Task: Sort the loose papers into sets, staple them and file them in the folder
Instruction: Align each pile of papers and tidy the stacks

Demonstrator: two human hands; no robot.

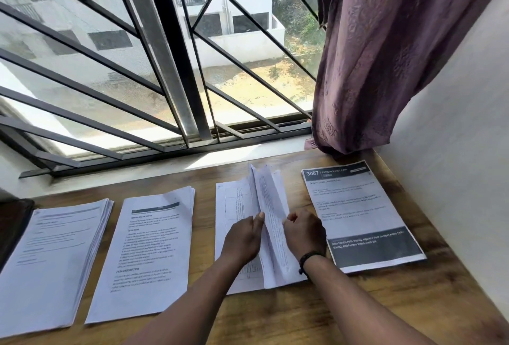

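Note:
Several stacks of printed papers lie in a row on the wooden table (275, 317). From left: a fanned stack (52, 259), a text stack (146, 248), a stack with a table printed on it (237, 207), and a stack topped by a sheet headed "3087" (360, 215). Over the third stack my two hands hold several raised sheets (271, 201) that stand on edge. My left hand (243, 237) presses its thumb against their left face. My right hand (304, 231), with a black wristband, grips them from the right. No stapler or folder is clearly visible.
A dark flat object (12, 223) lies at the table's far left edge. A barred window (165, 69) runs along the back. A purple curtain (391, 55) hangs to the sill at the back right. A white wall (462, 165) bounds the right side.

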